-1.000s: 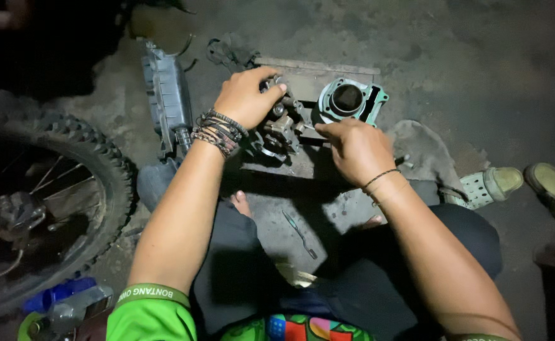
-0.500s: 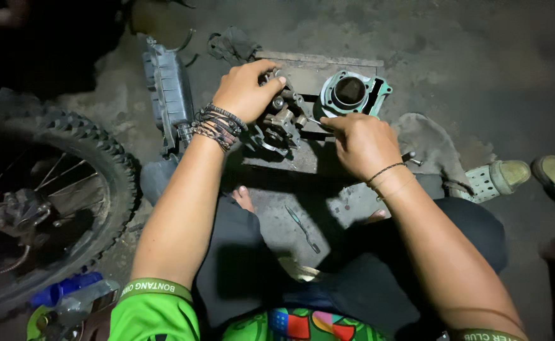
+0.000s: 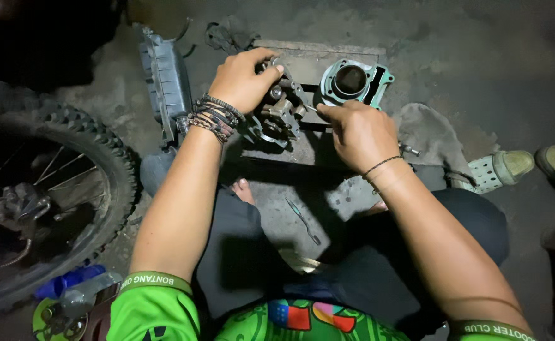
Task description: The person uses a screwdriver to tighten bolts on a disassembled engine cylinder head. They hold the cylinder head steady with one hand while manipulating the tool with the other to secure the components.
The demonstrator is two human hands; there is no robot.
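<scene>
Two hands working a metal engine part on the floor

Past the knobby tyre [image 3: 69, 164], the left hand [image 3: 242, 79] clamps the greasy cylinder head [image 3: 274, 117]; heavy, rigid, probably slippery, best held by its body. The right hand [image 3: 359, 132] pinches a thin tool [image 3: 410, 150] beside it, near the green-gasketed cylinder [image 3: 352, 81].

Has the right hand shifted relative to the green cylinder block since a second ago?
Yes. The right hand has moved up closer to the green cylinder block, its fingertips now just below the block's lower-left corner.
</scene>
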